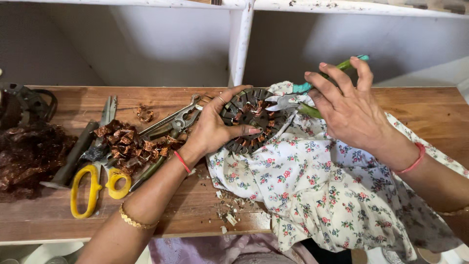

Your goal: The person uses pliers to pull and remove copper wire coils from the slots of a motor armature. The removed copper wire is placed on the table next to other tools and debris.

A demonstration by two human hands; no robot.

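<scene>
My left hand (213,128) grips a round dark metal stator (243,105) with copper windings in its slots, holding it tilted on a white floral cloth (312,186). My right hand (348,105) holds green-handled pliers (299,100), whose jaws point left into the stator's centre. Both wrists wear red threads; a gold bangle sits on my left forearm.
On the wooden bench (439,110) lie yellow-handled scissors (93,188), large metal pliers (176,120), a pile of cut copper pieces (129,144), a dark tangle of wire (24,156) and scattered chips (229,208) near the front edge. A white shelf post (241,44) rises behind.
</scene>
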